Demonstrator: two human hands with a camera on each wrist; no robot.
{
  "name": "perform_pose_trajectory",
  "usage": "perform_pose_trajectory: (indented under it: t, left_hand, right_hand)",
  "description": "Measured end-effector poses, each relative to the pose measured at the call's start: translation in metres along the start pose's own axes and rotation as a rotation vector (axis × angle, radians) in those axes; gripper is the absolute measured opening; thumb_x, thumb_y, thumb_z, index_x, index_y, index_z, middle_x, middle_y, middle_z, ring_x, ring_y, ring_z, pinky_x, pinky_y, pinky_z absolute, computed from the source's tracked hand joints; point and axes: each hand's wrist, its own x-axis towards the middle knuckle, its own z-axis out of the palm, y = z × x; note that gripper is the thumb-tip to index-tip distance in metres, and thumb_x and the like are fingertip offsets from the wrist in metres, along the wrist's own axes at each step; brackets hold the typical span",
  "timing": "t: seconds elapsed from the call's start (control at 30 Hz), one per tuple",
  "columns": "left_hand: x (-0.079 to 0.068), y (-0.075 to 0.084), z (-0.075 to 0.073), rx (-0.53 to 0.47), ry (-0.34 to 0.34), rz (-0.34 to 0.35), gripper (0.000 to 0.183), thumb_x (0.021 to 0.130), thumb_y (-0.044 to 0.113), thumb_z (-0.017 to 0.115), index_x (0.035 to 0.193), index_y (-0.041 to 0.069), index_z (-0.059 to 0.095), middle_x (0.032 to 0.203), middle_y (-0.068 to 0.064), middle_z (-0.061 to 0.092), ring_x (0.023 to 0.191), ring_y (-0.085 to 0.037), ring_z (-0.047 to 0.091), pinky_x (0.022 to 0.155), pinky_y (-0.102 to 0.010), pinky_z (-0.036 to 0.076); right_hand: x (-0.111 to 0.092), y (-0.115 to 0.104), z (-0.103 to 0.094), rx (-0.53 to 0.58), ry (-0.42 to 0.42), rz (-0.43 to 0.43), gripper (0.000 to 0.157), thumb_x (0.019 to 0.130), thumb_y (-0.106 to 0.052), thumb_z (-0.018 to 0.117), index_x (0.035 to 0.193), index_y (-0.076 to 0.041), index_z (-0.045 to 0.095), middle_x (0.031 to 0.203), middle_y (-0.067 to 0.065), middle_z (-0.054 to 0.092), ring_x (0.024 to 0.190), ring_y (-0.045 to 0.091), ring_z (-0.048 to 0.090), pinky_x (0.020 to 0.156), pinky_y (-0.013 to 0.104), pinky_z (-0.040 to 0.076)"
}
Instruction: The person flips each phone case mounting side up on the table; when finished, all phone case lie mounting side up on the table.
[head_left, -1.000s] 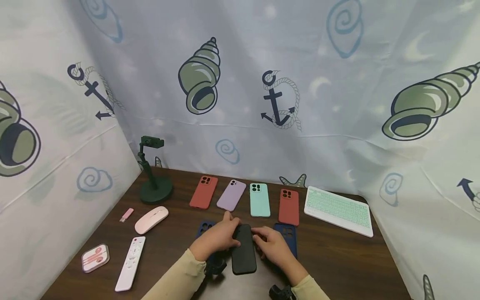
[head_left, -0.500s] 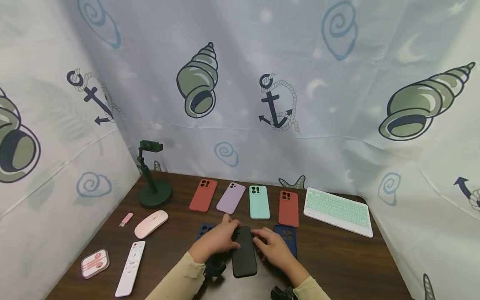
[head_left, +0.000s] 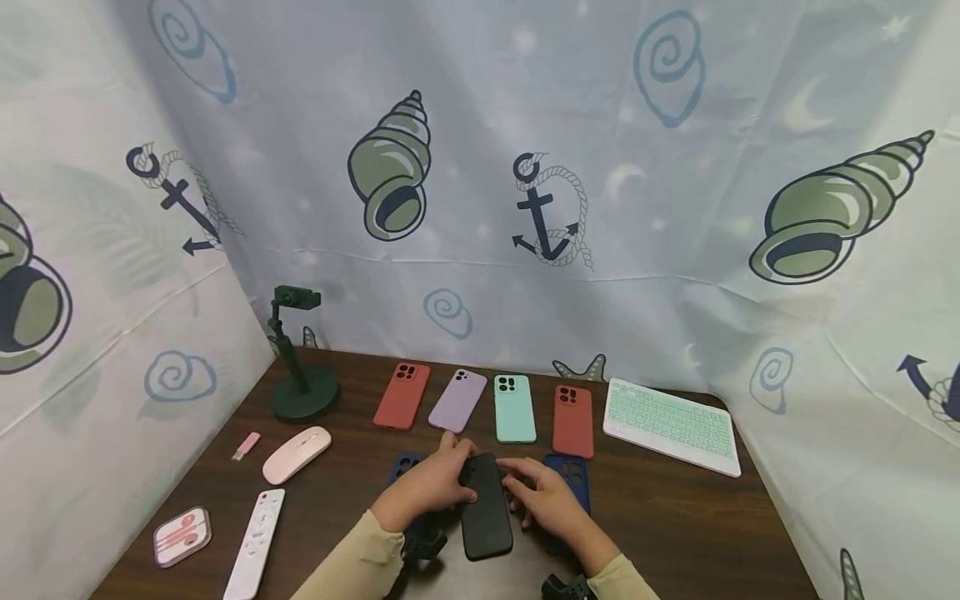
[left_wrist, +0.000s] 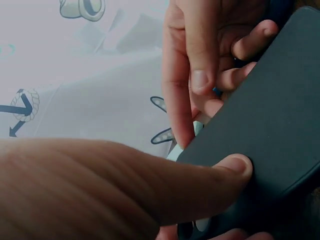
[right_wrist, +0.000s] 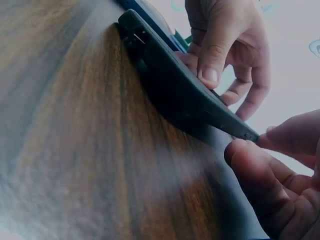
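Observation:
A black phone case (head_left: 487, 527) is held tilted off the table, matte side up; I cannot tell whether a phone is inside. My left hand (head_left: 431, 483) grips its upper left side, the thumb (left_wrist: 235, 167) pressing on the flat face and the other fingers reaching around the far edge. My right hand (head_left: 547, 500) is at the upper right corner, where the straight index finger touches the edge. Its thumb is close by, apart from the case in the left wrist view. Two blue phone cases lie partly hidden: one (head_left: 406, 463) behind my left hand, another (head_left: 573, 475) behind my right.
Behind lie a red case (head_left: 402, 396), a lilac case (head_left: 457, 400), a mint case (head_left: 514, 410), another red case (head_left: 573, 425) and a keyboard (head_left: 671, 427). On the left are a green stand (head_left: 306, 392), pink mouse (head_left: 297, 455), USB stick (head_left: 246, 446), white remote (head_left: 255, 546) and earphone box (head_left: 182, 537).
The head view has shifted slightly, so the whole scene sits a little lower and to the left. Both hands and the black case keep nearly the same pose.

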Motion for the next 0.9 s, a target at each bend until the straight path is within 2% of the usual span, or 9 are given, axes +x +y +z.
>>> perform_pose_trajectory:
  t: [0.2, 0.43, 0.6, 0.73, 0.9]
  left_hand:
    - [0.005, -0.007, 0.001, 0.07, 0.027, 0.038, 0.062, 0.085, 0.03, 0.083, 0.134, 0.013, 0.05, 0.122, -0.013, 0.043, 0.094, -0.016, 0.061, 0.078, -0.035, 0.052]
    - [0.005, -0.006, -0.004, 0.064, 0.017, 0.051, 0.062, 0.089, 0.032, 0.079, 0.139, 0.012, 0.048, 0.126, -0.015, 0.044, 0.094, -0.016, 0.063, 0.077, -0.036, 0.052]
    - [0.002, 0.0, -0.007, -0.018, 0.004, 0.039, 0.06, 0.095, 0.045, 0.069, 0.14, 0.013, 0.049, 0.127, -0.015, 0.045, 0.097, -0.018, 0.062, 0.083, -0.042, 0.053]
    - [0.002, 0.003, -0.006, -0.056, -0.003, 0.04, 0.071, 0.093, 0.057, 0.067, 0.146, 0.016, 0.045, 0.133, -0.015, 0.044, 0.107, -0.022, 0.062, 0.089, -0.047, 0.053]
    - [0.001, 0.007, -0.004, -0.091, -0.044, 0.06, 0.09, 0.089, 0.064, 0.067, 0.159, 0.024, 0.028, 0.145, -0.019, 0.036, 0.12, -0.03, 0.058, 0.094, -0.052, 0.052]
  right_hand:
    - [-0.001, 0.001, -0.006, 0.005, -0.064, -0.01, 0.047, 0.102, -0.022, 0.063, 0.146, -0.034, 0.054, 0.109, 0.007, 0.067, 0.077, 0.02, 0.067, 0.051, 0.04, 0.057]
    - [-0.001, -0.002, -0.006, 0.024, -0.09, -0.074, 0.053, 0.103, -0.028, 0.062, 0.152, -0.037, 0.044, 0.105, 0.008, 0.065, 0.073, 0.023, 0.065, 0.049, 0.044, 0.056]
    - [0.0, -0.004, -0.004, 0.005, -0.073, -0.097, 0.055, 0.101, -0.035, 0.064, 0.152, -0.037, 0.043, 0.102, 0.009, 0.067, 0.064, 0.021, 0.062, 0.047, 0.043, 0.055]
    - [0.0, -0.003, -0.003, -0.012, -0.073, -0.121, 0.057, 0.1, -0.039, 0.064, 0.153, -0.036, 0.042, 0.102, 0.009, 0.068, 0.06, 0.02, 0.06, 0.046, 0.041, 0.055]
    - [-0.001, -0.004, -0.003, -0.054, -0.086, -0.146, 0.06, 0.101, -0.04, 0.062, 0.155, -0.039, 0.038, 0.104, 0.004, 0.07, 0.061, 0.018, 0.06, 0.049, 0.037, 0.055]
